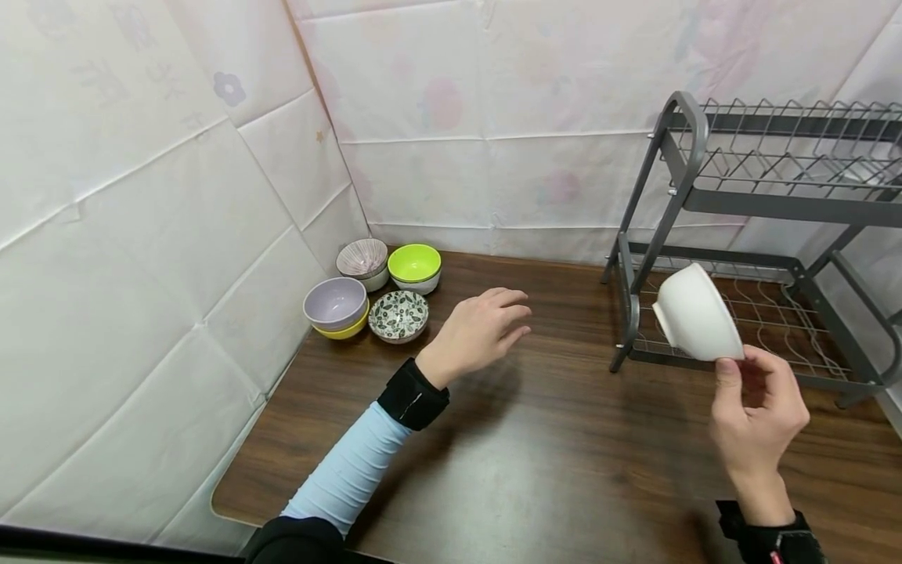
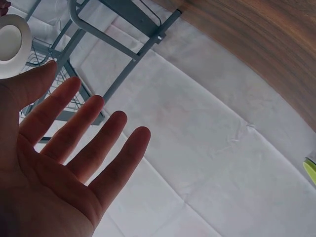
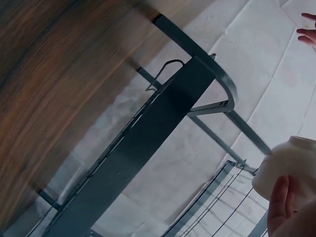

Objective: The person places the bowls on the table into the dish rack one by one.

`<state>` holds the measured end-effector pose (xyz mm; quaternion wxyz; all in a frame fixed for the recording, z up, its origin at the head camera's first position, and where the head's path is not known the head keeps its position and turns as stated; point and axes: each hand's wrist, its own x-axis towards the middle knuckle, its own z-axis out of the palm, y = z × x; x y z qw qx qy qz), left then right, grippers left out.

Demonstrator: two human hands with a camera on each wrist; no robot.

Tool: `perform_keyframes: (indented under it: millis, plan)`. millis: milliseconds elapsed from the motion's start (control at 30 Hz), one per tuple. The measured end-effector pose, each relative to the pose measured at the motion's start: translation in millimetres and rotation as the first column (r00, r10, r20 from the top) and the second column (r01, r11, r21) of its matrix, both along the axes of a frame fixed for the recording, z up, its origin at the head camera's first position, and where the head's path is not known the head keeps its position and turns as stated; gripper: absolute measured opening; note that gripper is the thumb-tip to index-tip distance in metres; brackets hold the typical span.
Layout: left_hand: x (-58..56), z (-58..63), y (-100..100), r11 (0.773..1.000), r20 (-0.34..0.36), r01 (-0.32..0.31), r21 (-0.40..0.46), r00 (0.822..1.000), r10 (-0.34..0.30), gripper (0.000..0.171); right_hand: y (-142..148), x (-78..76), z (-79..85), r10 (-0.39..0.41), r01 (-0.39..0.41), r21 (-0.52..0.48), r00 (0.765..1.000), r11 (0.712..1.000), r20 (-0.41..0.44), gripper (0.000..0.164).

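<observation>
A white bowl (image 1: 696,313) is tilted on its side in front of the lower tier of a grey dish rack (image 1: 789,205). My right hand (image 1: 759,407) pinches its rim between thumb and fingers, and the bowl's foot points left. In the right wrist view the bowl (image 3: 289,165) appears at the right edge with fingers against it. My left hand (image 1: 479,333) hovers over the table with its fingers spread loosely and nothing in them. The left wrist view shows that palm (image 2: 54,192) bare, with the bowl's round foot (image 2: 11,43) beyond it.
At the back left corner stand a lilac bowl (image 1: 335,303) on a yellow one (image 1: 343,332), a green bowl (image 1: 414,262) on a white one, striped bowls (image 1: 362,258) and a leaf-patterned bowl (image 1: 398,316). Cloth-covered walls (image 1: 458,180) border the brown wooden table (image 1: 550,462).
</observation>
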<state>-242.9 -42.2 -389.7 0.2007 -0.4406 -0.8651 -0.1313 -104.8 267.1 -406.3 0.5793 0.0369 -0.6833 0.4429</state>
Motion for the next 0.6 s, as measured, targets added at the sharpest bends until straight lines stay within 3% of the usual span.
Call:
perform_keyframes:
  millis: [233,367,500,600]
  plan:
    - [1.3,0.1,0.6,1.0,-0.001,-0.006,-0.003,1.0,0.006,0.022,28.1,-7.2,-16.7,0.038,-0.026,-0.152,0.997,0.988,0.072,0.03]
    - [2.4,-0.5,0.2,1.0,0.0,-0.007,0.0,1.0,0.007,0.022,40.6,-18.2,-18.4,0.04,-0.017,-0.151,0.988,0.988,0.148,0.025]
    - [3.1,-1.5,-0.2,1.0,0.0,-0.006,0.003,1.0,0.006,0.022,48.6,-35.8,-8.3,0.017,0.016,-0.114,0.961,0.993,0.277,0.022]
    - [3.0,-2.1,-0.3,1.0,-0.002,-0.006,-0.001,1.0,0.006,0.022,53.7,-53.6,0.6,0.045,0.015,-0.151,0.922,0.988,0.383,0.02]
